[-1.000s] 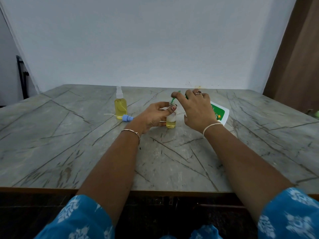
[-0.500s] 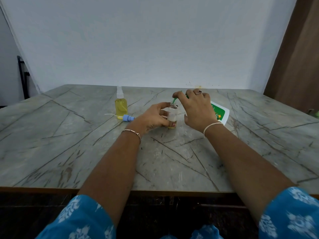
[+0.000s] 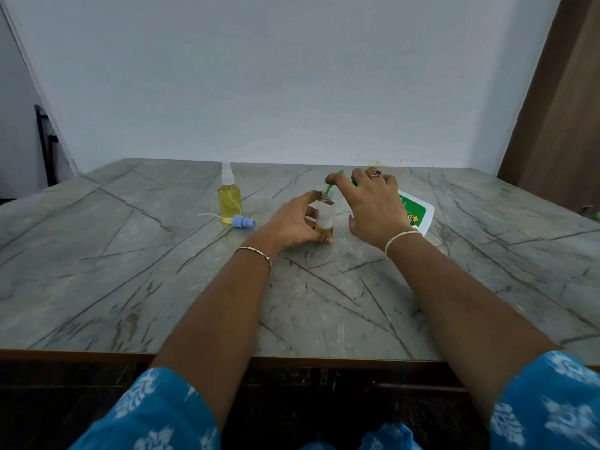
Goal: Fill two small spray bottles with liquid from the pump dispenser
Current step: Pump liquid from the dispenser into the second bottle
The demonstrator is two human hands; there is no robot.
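Grey veined worktop (image 3: 130, 254), plain pale wall behind. Mid-frame, we note the left hand (image 3: 293, 224) curled round the open spray bottle (image 3: 325, 213), holding its mouth right under the green spout (image 3: 331, 189) so liquid lands inside. A shallow yellow layer sits at the bottom. The right hand (image 3: 373, 203) curls over the pump dispenser (image 3: 417, 212), fingertip on the spout, the body mostly hidden behind it. Left of centre: filled spray bottle (image 3: 230, 199), capped, parked aside. Just beside it lies the loose blue sprayer head (image 3: 243, 221), likely off for filling.
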